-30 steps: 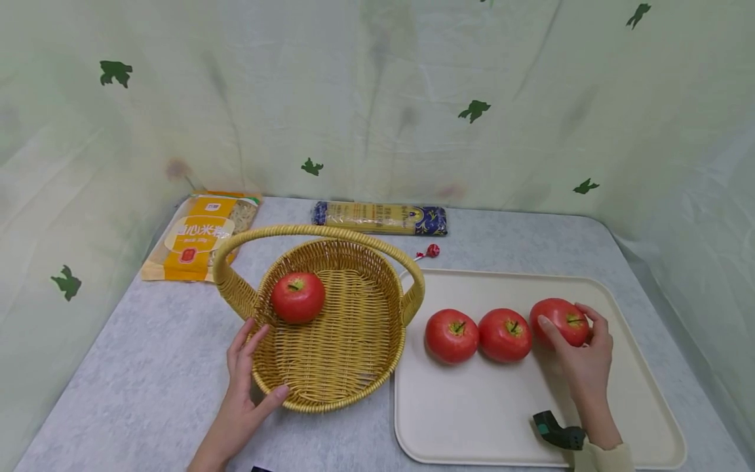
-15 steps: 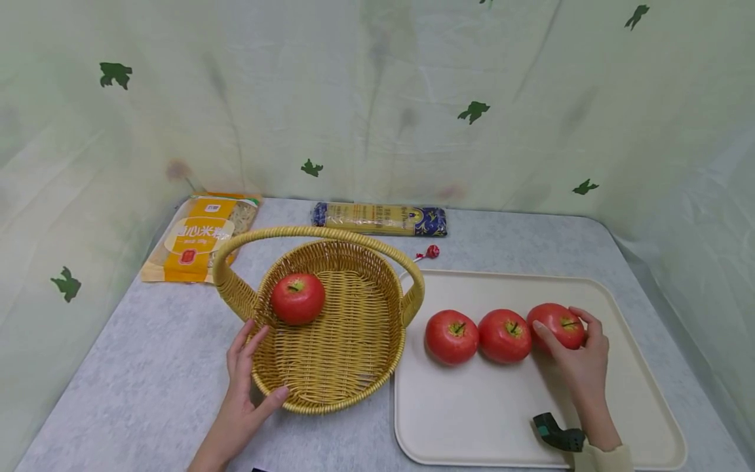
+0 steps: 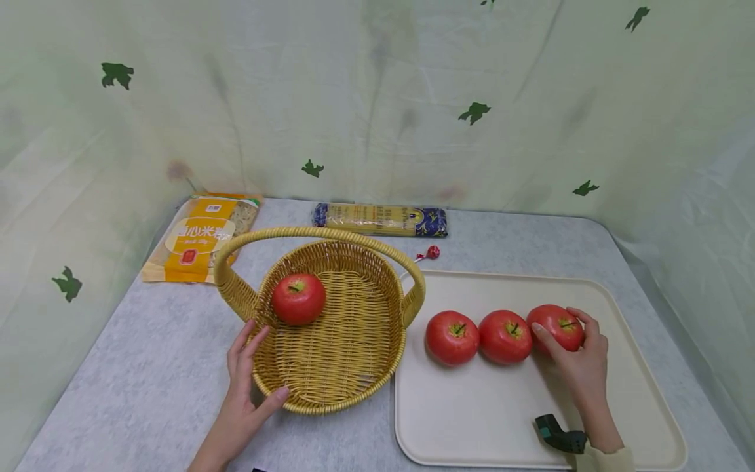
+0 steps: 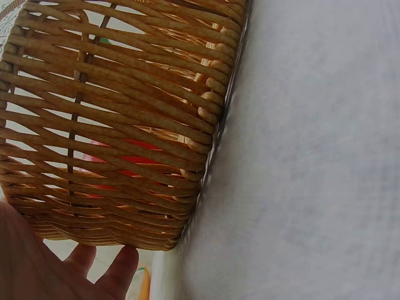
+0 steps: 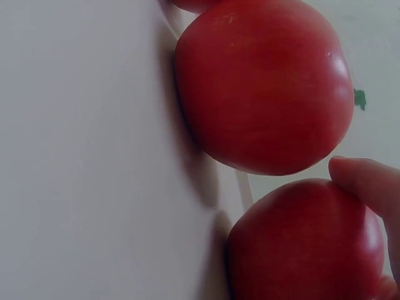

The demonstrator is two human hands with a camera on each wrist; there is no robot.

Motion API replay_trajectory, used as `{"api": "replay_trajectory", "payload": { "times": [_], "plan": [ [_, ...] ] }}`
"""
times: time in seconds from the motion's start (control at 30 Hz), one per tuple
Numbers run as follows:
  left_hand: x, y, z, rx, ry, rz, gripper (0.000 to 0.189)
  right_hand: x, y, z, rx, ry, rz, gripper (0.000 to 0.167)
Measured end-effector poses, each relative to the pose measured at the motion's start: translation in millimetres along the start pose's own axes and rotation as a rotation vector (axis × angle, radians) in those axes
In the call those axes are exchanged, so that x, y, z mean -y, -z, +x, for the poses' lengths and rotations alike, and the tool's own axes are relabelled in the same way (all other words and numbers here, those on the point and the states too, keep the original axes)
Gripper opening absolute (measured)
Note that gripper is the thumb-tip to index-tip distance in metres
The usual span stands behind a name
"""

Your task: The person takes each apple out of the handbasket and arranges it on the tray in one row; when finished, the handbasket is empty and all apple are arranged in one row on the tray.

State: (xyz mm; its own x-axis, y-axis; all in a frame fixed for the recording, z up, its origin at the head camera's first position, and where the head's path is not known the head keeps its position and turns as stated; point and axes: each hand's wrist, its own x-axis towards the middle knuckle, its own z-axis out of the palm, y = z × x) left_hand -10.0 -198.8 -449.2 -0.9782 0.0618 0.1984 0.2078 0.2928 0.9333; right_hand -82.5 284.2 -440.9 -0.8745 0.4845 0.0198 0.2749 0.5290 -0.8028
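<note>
Three red apples sit in a row on the white tray: a left apple point(image 3: 452, 338), a middle apple point(image 3: 504, 336) and a right apple point(image 3: 556, 327). My right hand point(image 3: 584, 364) holds the right apple, thumb on its near left side and fingers round its far right side. In the right wrist view this apple point(image 5: 306, 244) is close beside the middle apple point(image 5: 265, 87). My left hand point(image 3: 240, 387) rests with fingers spread at the near left rim of the wicker basket point(image 3: 330, 408). Another red apple point(image 3: 298, 299) lies inside the basket, at its left.
The tray point(image 3: 466, 419) lies right of the basket, whose tall handle point(image 3: 318, 231) arches over it. Behind are a yellow food bag point(image 3: 197, 239), a long noodle-like packet point(image 3: 377, 219) and a red lollipop point(image 3: 433, 252). A pale curtain point(image 3: 377, 98) encloses the table.
My right hand has brought the right apple slightly left and down, closer to the middle apple. The left hand, basket and other apples have stayed in place.
</note>
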Motion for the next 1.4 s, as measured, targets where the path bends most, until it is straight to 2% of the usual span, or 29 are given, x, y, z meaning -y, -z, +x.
{"api": "replay_trajectory", "payload": {
  "times": [0.4,0.93,1.23,1.4],
  "plan": [
    [-1.0,0.1,1.7,-0.002,0.002,0.009,0.086,1.1,3.3,6.3,0.066,0.015,-0.088,0.075],
    [-3.7,0.4,3.8,-0.002,0.023,0.010,0.084,0.3,2.8,6.2,0.104,0.011,-0.109,0.081],
    [-2.9,0.2,3.0,0.002,0.008,0.004,0.084,1.2,3.4,4.9,0.091,0.032,-0.081,0.081],
    [-2.1,0.1,2.0,0.003,0.009,0.008,0.085,4.4,4.2,2.8,0.043,0.050,-0.054,0.077]
  ]
}}
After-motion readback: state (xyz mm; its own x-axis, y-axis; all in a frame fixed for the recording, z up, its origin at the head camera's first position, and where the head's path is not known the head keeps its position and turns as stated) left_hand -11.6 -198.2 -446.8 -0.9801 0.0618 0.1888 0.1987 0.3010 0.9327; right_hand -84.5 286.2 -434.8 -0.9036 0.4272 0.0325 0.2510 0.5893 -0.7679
